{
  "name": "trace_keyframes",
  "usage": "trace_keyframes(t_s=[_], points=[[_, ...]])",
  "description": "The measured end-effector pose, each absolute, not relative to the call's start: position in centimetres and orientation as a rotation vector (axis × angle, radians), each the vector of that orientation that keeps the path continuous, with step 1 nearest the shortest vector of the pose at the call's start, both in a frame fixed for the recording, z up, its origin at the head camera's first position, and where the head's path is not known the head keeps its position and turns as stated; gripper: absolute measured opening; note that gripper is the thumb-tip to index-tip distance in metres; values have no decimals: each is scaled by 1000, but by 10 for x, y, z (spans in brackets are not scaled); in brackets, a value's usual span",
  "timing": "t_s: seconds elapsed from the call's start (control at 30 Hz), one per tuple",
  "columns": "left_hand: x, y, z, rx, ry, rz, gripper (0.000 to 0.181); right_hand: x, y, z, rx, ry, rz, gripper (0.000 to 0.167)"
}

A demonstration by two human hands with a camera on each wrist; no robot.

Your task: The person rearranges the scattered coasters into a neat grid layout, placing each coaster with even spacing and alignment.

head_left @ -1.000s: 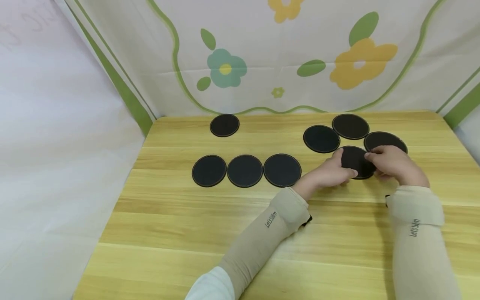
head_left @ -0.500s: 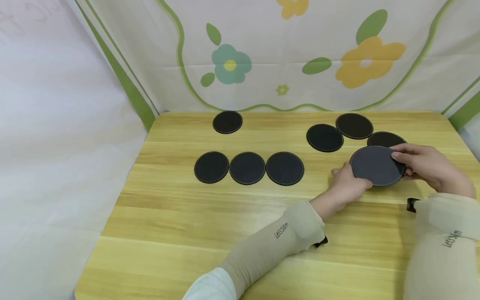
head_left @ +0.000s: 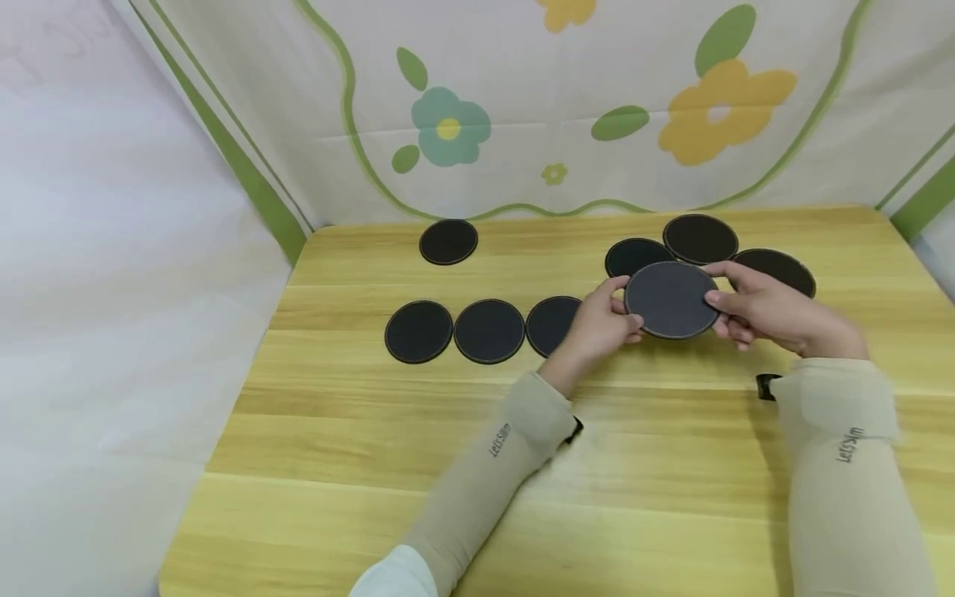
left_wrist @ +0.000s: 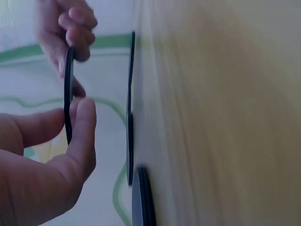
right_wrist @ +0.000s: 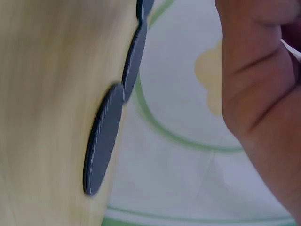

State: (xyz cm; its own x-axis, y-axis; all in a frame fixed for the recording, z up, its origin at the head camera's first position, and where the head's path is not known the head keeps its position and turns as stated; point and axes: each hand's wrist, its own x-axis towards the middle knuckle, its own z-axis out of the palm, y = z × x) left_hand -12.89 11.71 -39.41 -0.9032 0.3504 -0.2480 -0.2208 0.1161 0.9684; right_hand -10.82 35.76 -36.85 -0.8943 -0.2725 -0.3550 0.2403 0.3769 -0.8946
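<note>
Shifted leftward since half a second ago, one black coaster (head_left: 671, 300) hangs above the wood-grain table (head_left: 328, 431), left hand (head_left: 600, 322) and right hand (head_left: 779, 311) pinching opposite edges, forward-reaching sleeves (head_left: 477, 489) reading "Let's Slim".

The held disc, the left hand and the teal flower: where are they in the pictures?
Held disc (head_left: 671, 300), head view: the middle of its face.
Left hand (head_left: 599, 322), head view: the back of the hand.
Teal flower (head_left: 448, 128), head view: its yellow centre.
</note>
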Motion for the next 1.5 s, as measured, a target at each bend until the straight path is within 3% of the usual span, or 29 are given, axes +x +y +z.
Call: trace_keyframes(t_s=[0.2,0.97,1.5], points=[[-141,86,-392,195,1935,1678,69,-117,336,-374,5,2146,-1473,53],[-149,74,-395,471,2226,882,68,-119,327,-388,36,2186,-1272,47],[-148,72,-393,495,2246,854,66,-121,313,-388,55,2263,-1104,57]])
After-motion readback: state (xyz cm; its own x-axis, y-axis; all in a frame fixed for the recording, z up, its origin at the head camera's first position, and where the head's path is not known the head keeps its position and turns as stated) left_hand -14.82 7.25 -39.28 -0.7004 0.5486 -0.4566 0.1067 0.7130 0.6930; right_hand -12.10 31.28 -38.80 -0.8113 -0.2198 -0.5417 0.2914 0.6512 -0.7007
